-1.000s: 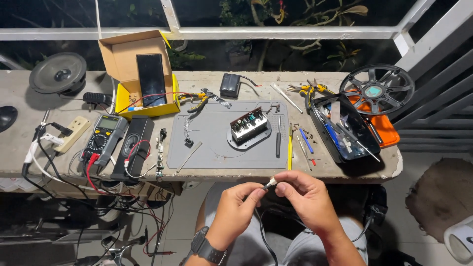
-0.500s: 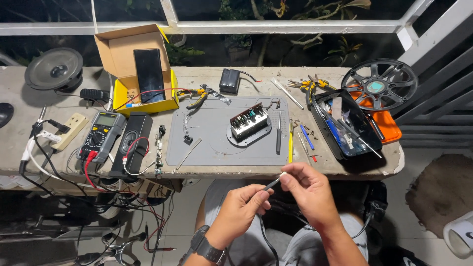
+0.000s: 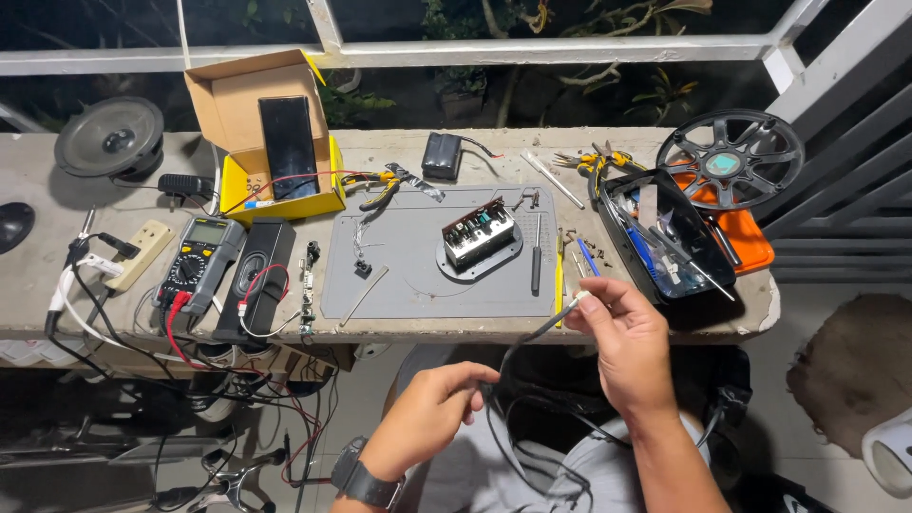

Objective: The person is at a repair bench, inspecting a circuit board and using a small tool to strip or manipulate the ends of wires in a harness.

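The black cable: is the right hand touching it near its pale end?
Touching. In the head view the right hand pinches the black cable just behind its pale tip, fingertips closed on it with no gap; the left hand holds it lower down.

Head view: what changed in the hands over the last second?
The hands drew apart: the right hand lifted the cable by its white tip toward the bench edge, and the left hand slid down it toward the lap. Both still grip it. The grey mat and multimeter stayed put.
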